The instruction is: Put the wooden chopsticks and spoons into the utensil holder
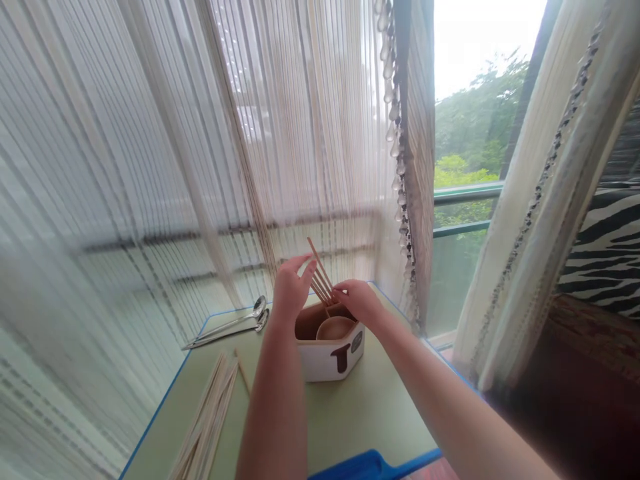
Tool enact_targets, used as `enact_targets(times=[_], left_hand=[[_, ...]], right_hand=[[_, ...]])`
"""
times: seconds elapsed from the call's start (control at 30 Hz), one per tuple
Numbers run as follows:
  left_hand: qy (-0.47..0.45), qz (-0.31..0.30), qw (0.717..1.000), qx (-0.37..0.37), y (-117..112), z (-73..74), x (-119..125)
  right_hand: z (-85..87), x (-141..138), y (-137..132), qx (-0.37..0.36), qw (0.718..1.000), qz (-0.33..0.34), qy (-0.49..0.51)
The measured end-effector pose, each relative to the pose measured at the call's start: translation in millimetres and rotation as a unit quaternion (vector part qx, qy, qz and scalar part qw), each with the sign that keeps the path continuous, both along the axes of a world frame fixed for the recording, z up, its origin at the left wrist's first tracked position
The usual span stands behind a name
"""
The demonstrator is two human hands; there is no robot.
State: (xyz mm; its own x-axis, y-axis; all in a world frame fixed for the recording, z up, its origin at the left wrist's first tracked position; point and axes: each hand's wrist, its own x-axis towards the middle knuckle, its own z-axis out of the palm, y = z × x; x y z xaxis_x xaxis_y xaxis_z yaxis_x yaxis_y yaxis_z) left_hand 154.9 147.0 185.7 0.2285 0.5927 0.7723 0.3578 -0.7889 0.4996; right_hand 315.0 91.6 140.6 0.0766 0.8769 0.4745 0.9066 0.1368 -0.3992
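Head view: chopstick bundle [320, 275] stands tilted in the white holder [330, 357], tops leaning far-left, lower ends down in the holder's far compartment. One stick pokes up higher than the others.

Right hand [359, 301] is at the right side of the bundle, just above the holder rim. Its fingertips are curled in and pinched on the lower part of the sticks. Left hand [291, 288] is on the left side of the bundle, fingers straight and spread, palm facing the sticks. The fingertips are right against or just beside the upper sticks; can't tell if there is real contact. So the bundle sits between the two hands, gripped only by the right.

Holder is a rounded white box with brown marks on its near face and a brown inside. A wooden spoon bowl [335, 327] lies in its near compartment, just below the right hand. Holder sits near the far middle of the green table [350, 420], which has a blue edge.

Left of the holder, far side: two metal spoons [235, 325] lie flat, bowls pointing right toward the left wrist. Near-left: loose chopsticks [210, 413] lie in a long pile running near to far, apart from the holder. Blue plastic item [370, 465] is at the near edge, partly cut off.

Sheer striped curtain [150, 167] hangs behind and left of the table. Bead string [395, 133] hangs at the curtain edge. Window [465, 167] on the far right shows trees. Zebra-print fabric [610, 247] is at the right edge.
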Motion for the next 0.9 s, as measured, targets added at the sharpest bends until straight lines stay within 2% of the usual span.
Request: enact_targets(times=[0.2,0.4,0.53,0.67,0.9], left_hand=[[-0.048,0.007,0.997,-0.056,-5.8,-0.4,5.7],[-0.035,-0.027,0.995,-0.087,-11.1,-0.1,18.3],[-0.039,-0.053,0.991,-0.115,-6.2,-2.6,15.0],[-0.064,-0.085,0.986,-0.129,-2.1,-5.1,13.8],[-0.074,-0.094,0.981,-0.153,1.4,-9.3,16.6]], right_hand=[[-3.7,6.5,-1.0,-0.001,0.999,0.048,-0.023],[3.4,3.5,-2.3,0.043,0.998,0.034,0.02],[-5.9,5.8,-2.8,0.034,0.998,0.032,0.029],[-15.1,4.9,-3.8,0.076,0.993,0.028,0.083],[-7.1,3.2,-2.4,0.059,0.993,0.062,0.079]])
